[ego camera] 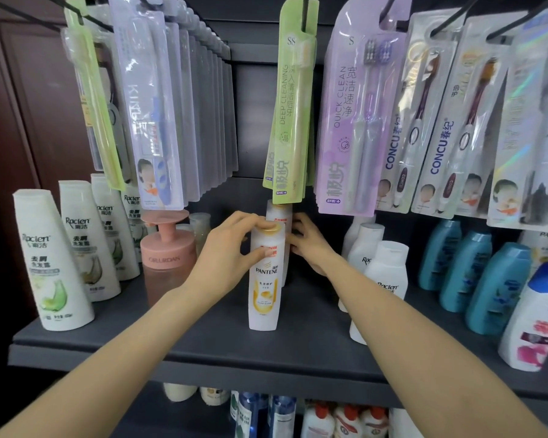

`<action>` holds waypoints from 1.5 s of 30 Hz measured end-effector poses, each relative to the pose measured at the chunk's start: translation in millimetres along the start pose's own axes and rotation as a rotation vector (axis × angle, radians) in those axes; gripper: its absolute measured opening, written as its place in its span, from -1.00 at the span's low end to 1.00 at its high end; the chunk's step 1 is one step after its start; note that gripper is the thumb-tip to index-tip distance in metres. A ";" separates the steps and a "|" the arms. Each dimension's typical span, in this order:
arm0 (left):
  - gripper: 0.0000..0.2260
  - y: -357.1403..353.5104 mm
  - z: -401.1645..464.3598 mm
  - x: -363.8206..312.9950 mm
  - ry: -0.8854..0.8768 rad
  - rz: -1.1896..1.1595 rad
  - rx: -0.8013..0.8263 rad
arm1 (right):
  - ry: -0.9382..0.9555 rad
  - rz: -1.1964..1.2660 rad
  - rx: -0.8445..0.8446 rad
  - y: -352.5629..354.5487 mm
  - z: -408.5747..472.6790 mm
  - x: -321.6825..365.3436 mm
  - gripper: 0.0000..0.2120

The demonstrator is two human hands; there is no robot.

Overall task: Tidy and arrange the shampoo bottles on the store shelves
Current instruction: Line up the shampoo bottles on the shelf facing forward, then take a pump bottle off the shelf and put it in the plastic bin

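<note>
Front Pantene bottle [264, 279] stands upright at the middle of the dark shelf [178, 339], white with a gold cap and a yellow-orange label. My left hand [231, 248] grips its upper part: fingers curl over the cap and far side, thumb presses across the red band on the front.

A second Pantene bottle [279, 216] stands directly behind it, touching or nearly so; only its top and right edge show. My right hand [307, 241] reaches in on that bottle's right side, fingers bent toward it. The bottle hides the fingertips, so I cannot tell whether they grip it or only rest against it.

Left of my hands: a pink pump bottle [168, 257] marked Girlurdan, upright, just beside my left wrist. Further left, a row of white Raclen bottles [51, 263] with green leaf labels, running from near to far along the shelf's left end.

Right of my hands: white Raclen bottles with flip caps [386, 273], one behind another, close to my right forearm. Beyond them a row of teal bottles [487, 279], then a white bottle with a blue cap [535, 320] at the near right edge.

Overhead: toothbrush packs [355, 121] hang from pegs; a green pack [290, 121] hangs just above the rear Pantene's cap.

Lower shelf: more bottles [345, 418], partly visible.
</note>
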State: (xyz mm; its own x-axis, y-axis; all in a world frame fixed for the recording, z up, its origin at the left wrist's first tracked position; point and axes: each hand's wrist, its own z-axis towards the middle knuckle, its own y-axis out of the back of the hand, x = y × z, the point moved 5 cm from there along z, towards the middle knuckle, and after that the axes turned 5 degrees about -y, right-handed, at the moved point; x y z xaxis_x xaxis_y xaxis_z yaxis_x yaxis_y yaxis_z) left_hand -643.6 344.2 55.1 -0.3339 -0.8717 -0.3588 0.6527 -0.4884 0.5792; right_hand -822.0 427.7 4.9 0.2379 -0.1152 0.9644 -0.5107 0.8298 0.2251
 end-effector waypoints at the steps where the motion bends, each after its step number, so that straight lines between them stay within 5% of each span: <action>1: -0.65 -0.2 -0.2 -0.2 0.002 0.000 0.000 | -0.008 0.003 -0.002 0.3 -0.3 -0.2 -0.58; 9: -0.65 -1.6 -2.0 -1.7 0.004 -0.007 -0.019 | 0.017 -0.080 -0.150 5.6 -17.2 1.3 -0.51; 15: -0.58 -4.7 -8.6 -6.6 0.030 0.022 -0.045 | 0.104 -0.249 -0.253 14.2 -56.6 16.9 -0.69; 20: -0.64 4.0 -19.0 -14.8 0.096 0.034 -0.223 | 0.289 -0.278 -0.289 17.9 -98.9 40.7 -0.82; 26: -0.85 24.6 -57.8 -7.9 0.211 0.002 -0.334 | 0.376 -0.258 -0.136 -22.0 -139.5 62.6 -0.85; 32: -0.81 74.8 -95.3 40.1 0.351 0.046 -0.424 | 0.333 -0.320 -0.006 -98.1 -142.7 65.1 -0.76; 40: -0.47 99.0 -87.2 108.2 0.383 -0.102 -0.045 | 0.055 -0.324 -0.098 -167.0 -107.6 40.9 -0.35; 45: -0.33 97.3 -72.0 117.7 0.345 -0.255 0.087 | -0.027 -0.194 -0.110 -189.8 -97.3 26.5 -0.37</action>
State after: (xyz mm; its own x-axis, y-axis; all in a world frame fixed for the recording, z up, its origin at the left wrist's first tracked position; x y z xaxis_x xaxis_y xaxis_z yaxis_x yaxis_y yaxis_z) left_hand -570.4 197.1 16.5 -0.2207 -0.6652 -0.7133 0.5137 -0.7010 0.4948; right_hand -638.4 320.3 -25.7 0.2998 -0.2915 0.9084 -0.3644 0.8449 0.3915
